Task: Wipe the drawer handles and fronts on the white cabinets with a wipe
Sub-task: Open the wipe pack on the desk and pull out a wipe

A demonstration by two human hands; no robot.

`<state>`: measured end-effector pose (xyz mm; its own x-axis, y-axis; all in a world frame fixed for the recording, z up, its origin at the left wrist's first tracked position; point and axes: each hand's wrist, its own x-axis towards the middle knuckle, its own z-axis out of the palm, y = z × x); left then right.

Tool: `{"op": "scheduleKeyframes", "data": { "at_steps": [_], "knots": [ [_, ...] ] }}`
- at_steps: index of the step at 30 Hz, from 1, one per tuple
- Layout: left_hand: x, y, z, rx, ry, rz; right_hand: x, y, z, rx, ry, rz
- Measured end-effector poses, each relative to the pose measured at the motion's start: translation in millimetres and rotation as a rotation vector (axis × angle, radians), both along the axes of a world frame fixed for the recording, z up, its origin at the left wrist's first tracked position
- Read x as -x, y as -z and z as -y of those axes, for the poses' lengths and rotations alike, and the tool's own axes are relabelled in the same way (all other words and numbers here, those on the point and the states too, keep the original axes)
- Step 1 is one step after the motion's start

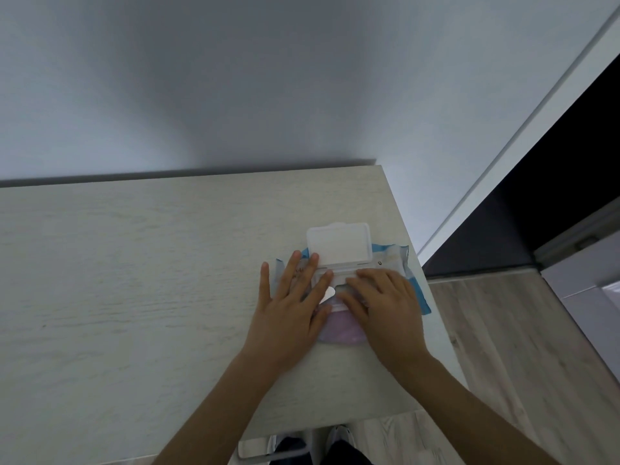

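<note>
A soft pack of wipes [399, 260], blue and white with a lilac patch near me, lies on the white cabinet top [151, 280] by its right edge. Its white plastic flip lid [339, 245] stands open, tilted away from me. My left hand [292, 300] lies flat on the pack's left half, fingers straight and spread, pressing it down. My right hand [379, 297] rests over the opening with its fingers bent down into it; whether they pinch a wipe is hidden. A small white seal tab [328, 294] shows between the hands. The drawer fronts are out of sight below the top.
A grey wall rises behind the cabinet. To the right a white door frame [523, 135] borders a dark doorway, with wood-look floor [503, 347] below. At the bottom edge a metal handle [268, 454] and my shoes [339, 434] show under the cabinet's front edge.
</note>
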<state>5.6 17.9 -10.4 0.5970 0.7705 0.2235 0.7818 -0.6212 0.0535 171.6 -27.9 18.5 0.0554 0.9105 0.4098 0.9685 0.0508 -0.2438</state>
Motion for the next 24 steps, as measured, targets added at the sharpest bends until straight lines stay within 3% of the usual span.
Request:
{"op": "scheduleKeyframes", "data": {
  "at_steps": [13, 24],
  "knots": [
    [-2, 0, 1, 0.013, -0.025, -0.024, 14, -5, -14, 0.128, 0.051, -0.063],
    [-4, -2, 2, 0.007, -0.039, -0.026, 11, -3, -15, 0.109, 0.024, -0.088]
  ]
}}
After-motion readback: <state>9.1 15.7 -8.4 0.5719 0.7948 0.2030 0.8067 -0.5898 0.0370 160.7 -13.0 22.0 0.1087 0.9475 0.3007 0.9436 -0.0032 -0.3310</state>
